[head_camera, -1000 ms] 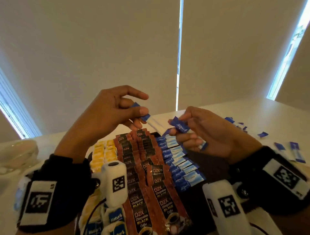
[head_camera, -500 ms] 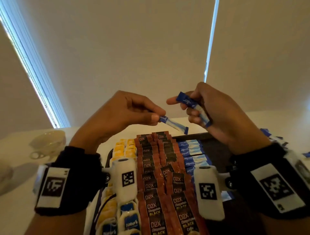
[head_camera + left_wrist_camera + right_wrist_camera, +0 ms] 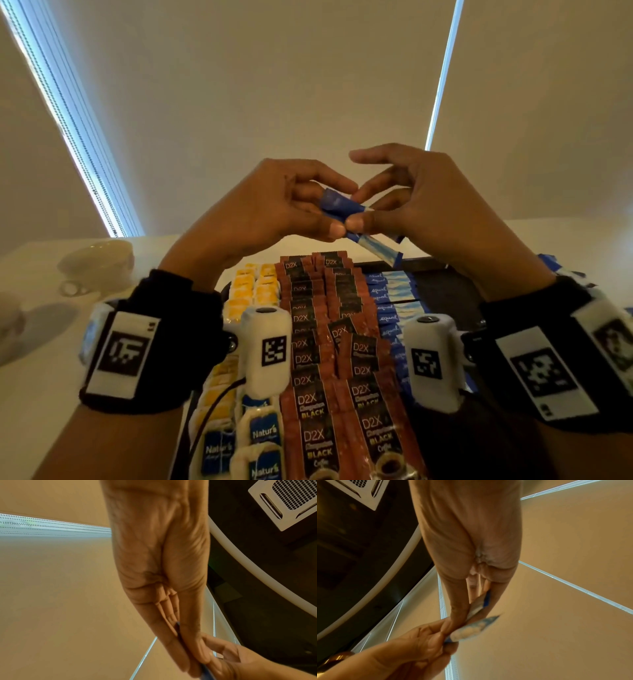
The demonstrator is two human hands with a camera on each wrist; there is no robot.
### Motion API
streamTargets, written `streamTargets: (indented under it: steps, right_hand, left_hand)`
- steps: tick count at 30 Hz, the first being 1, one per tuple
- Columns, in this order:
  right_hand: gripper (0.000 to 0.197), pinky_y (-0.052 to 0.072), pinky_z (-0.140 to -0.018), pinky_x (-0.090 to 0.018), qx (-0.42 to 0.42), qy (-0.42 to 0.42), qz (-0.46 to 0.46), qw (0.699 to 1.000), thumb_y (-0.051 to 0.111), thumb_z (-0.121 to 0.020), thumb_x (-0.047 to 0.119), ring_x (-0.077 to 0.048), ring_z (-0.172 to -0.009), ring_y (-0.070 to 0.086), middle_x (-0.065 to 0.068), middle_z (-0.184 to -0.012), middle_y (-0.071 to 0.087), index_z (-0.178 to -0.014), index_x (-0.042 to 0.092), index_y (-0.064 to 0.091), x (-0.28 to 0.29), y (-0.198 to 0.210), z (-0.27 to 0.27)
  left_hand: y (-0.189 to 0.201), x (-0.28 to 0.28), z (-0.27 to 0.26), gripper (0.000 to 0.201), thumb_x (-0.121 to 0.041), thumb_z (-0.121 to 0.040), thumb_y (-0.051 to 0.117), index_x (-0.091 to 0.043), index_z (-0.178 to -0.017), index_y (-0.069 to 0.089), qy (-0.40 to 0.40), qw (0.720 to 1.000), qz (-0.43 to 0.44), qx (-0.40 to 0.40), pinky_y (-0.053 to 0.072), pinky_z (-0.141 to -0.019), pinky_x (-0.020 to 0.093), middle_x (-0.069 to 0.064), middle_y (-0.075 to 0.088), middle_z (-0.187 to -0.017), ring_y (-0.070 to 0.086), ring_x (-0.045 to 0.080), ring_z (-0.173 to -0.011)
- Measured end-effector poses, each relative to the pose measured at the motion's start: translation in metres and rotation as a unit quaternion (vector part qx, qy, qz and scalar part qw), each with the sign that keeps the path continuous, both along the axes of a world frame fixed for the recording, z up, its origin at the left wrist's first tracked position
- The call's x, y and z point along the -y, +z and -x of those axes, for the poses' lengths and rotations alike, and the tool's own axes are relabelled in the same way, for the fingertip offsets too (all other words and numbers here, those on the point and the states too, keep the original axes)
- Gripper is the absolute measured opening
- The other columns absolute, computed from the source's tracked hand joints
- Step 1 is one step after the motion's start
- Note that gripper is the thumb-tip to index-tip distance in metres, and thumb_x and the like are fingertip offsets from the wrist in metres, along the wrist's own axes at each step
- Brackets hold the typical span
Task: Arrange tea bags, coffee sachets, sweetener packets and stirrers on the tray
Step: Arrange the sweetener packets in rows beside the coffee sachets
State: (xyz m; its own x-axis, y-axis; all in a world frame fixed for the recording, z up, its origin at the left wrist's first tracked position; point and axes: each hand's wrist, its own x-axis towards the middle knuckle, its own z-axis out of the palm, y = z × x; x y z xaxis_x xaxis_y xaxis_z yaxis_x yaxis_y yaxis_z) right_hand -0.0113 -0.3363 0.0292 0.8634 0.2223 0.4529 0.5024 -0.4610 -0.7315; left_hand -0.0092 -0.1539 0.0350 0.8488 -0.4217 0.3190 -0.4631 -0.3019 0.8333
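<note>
Both hands are raised above the dark tray (image 3: 435, 284) and meet at a small bunch of blue and white sweetener packets (image 3: 339, 204). My left hand (image 3: 337, 210) pinches the packets between thumb and fingers. My right hand (image 3: 363, 212) pinches them from the other side, and one packet (image 3: 376, 248) slants down below its thumb. In the right wrist view the right hand (image 3: 471, 609) holds one packet (image 3: 481, 604), and the left hand holds another packet (image 3: 471, 630). The left wrist view shows only a thin blue packet edge (image 3: 178, 630). The tray holds rows of yellow tea bags (image 3: 253, 287), brown coffee sachets (image 3: 318, 342) and sweetener packets (image 3: 390, 291).
Blue-labelled tea bags (image 3: 262, 430) lie at the tray's near left. A white cup (image 3: 99, 260) stands on the table at the left, with another (image 3: 10, 322) at the far left edge. Loose blue packets (image 3: 548, 260) lie on the table right of the tray.
The hands, each holding a packet and a little apart before, have come together, so the packets now meet between both sets of fingers. Both hands have risen slightly.
</note>
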Motion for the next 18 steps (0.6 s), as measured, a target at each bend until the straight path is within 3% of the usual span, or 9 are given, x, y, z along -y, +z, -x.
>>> streamTargets:
  steps: [5, 9, 14, 18]
  right_hand:
    - [0.056, 0.057, -0.061, -0.024, -0.009, 0.005, -0.015, 1.0, 0.082, -0.064, 0.021, -0.008, -0.068, 0.069, 0.004, -0.087, 0.067, -0.115, 0.024, 0.06, 0.003, 0.001, 0.001]
    - [0.036, 0.056, -0.066, -0.018, -0.011, 0.035, -0.005, 0.999, 0.08, -0.065, 0.022, -0.006, -0.071, 0.068, 0.001, -0.087, 0.068, -0.098, 0.023, 0.064, 0.005, 0.001, 0.0]
    - [0.032, 0.055, -0.072, -0.022, -0.025, 0.086, 0.003, 0.996, 0.076, -0.068, -0.004, -0.013, -0.078, 0.069, -0.002, -0.093, 0.066, -0.086, 0.017, 0.06, 0.023, 0.005, -0.002]
    - [0.026, 0.055, -0.075, -0.022, -0.028, 0.087, -0.052, 0.994, 0.071, -0.072, -0.007, -0.02, -0.079, 0.071, -0.007, -0.088, 0.07, -0.083, 0.015, 0.065, 0.033, 0.005, -0.004]
  left_hand:
    - [-0.001, -0.001, 0.001, 0.033, -0.017, -0.066, 0.071, -0.013, -0.098, 0.067, -0.014, 1.0, 0.017, -0.001, 0.054, -0.07, 0.019, 0.003, 0.075, -0.091, 0.072, 0.017, -0.084]
    - [-0.004, 0.0, -0.003, 0.024, -0.018, -0.067, 0.069, -0.01, -0.09, 0.067, -0.005, 0.999, 0.04, -0.015, 0.055, -0.069, 0.019, 0.004, 0.075, -0.084, 0.072, 0.017, -0.081]
    - [-0.005, -0.003, -0.009, 0.025, -0.019, -0.066, 0.065, -0.011, -0.089, 0.067, 0.031, 0.995, 0.085, -0.044, 0.056, -0.066, 0.017, 0.004, 0.075, -0.083, 0.072, 0.015, -0.079]
    - [-0.006, -0.004, -0.009, 0.031, -0.02, -0.066, 0.067, -0.008, -0.095, 0.066, 0.024, 0.994, 0.084, -0.064, 0.056, -0.066, 0.017, 0.008, 0.075, -0.086, 0.072, 0.017, -0.081]
